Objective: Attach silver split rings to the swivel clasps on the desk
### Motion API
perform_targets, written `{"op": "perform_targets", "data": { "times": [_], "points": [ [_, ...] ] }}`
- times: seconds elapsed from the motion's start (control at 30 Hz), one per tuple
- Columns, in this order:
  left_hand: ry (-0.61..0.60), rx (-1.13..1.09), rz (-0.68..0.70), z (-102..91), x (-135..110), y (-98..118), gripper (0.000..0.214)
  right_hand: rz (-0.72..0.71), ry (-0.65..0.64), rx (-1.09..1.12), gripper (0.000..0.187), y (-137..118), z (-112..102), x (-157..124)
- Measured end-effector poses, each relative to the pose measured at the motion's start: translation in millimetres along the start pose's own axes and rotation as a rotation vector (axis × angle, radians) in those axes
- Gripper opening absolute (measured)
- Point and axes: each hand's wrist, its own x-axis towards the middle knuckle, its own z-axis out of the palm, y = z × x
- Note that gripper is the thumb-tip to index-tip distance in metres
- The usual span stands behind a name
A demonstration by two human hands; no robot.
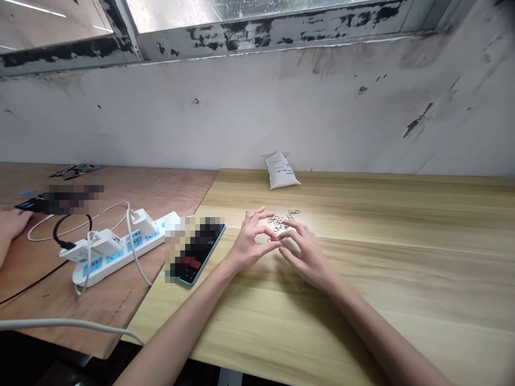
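My left hand [248,245] is closed in a pinch, with thumb and index fingertips together over the wooden tabletop. My right hand [306,256] meets it from the other side, its thumb and index fingertips close to the left ones. Whatever sits between the fingertips is too small to make out. Just beyond the fingers lies a loose pile of small metal ring-like pieces [277,221], partly hidden by my hands. Several more pieces [294,213] lie at its right. Under my right wrist, a faint small piece [302,288] shows on the table.
A white labelled packet [282,172] stands against the wall. Left of my left arm lies a phone [201,252]. On the adjoining brown table are a power strip [132,247] with chargers and cables, and another person's hand [15,224] near a blurred dark object.
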Motion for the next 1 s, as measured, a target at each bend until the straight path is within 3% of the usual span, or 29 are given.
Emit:
{"op": "perform_targets", "data": {
  "times": [0.17,0.33,0.5,0.8,1.0],
  "points": [
    [-0.037,-0.025,0.022,2.4,-0.4,1.1,0.007,-0.039,0.059,-0.067,0.011,-0.8,8.5,-0.5],
    [0.015,-0.011,0.021,3.6,0.2,0.5,0.008,-0.065,0.141,-0.142,0.016,2.3,15.2,0.2],
    [0.048,0.011,-0.029,2.4,0.5,0.0,0.007,-0.114,0.107,-0.179,0.020,-0.9,18.5,0.0],
    [0.014,-0.107,-0.047,-1.1,0.5,3.4,0.006,-0.036,0.071,-0.039,0.022,-3.6,8.8,2.9],
    [0.084,-0.169,-0.130,-0.9,1.5,3.2,0.013,-0.044,0.082,0.102,0.023,-3.0,6.3,3.5]
  ]
}}
